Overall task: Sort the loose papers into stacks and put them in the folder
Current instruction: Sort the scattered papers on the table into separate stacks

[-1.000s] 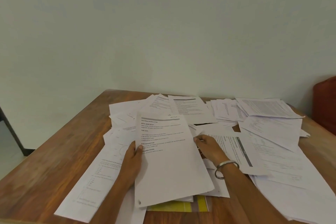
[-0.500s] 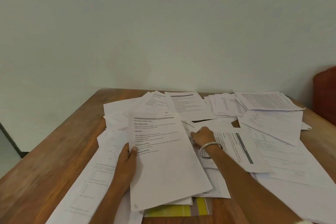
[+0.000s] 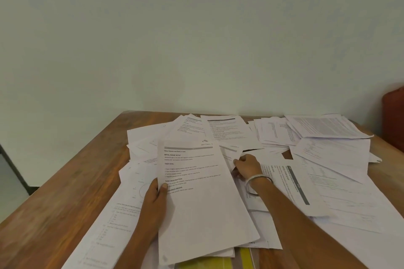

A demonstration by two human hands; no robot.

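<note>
My left hand (image 3: pixel 154 205) grips the left edge of a small stack of printed sheets (image 3: pixel 201 199), thumb on top, holding it tilted above the pile. Just right of that stack, my right hand (image 3: pixel 247 165) pinches the corner of a loose sheet (image 3: pixel 228 155) in the heap; a metal bangle sits on its wrist. Loose white papers (image 3: pixel 328 155) cover most of the wooden table (image 3: pixel 65 192). A yellow folder (image 3: pixel 205 263) shows at the near edge, mostly hidden under the held stack.
A pale wall stands right behind the table's far edge. A reddish-brown chair back (image 3: pixel 393 116) rises at the far right. Thicker piles of paper (image 3: pixel 323 126) lie at the back right. Bare wood shows along the table's left side.
My right hand has moved away from me, from the held stack's right edge into the pile, and now pinches a loose sheet. The left hand keeps holding the stack.
</note>
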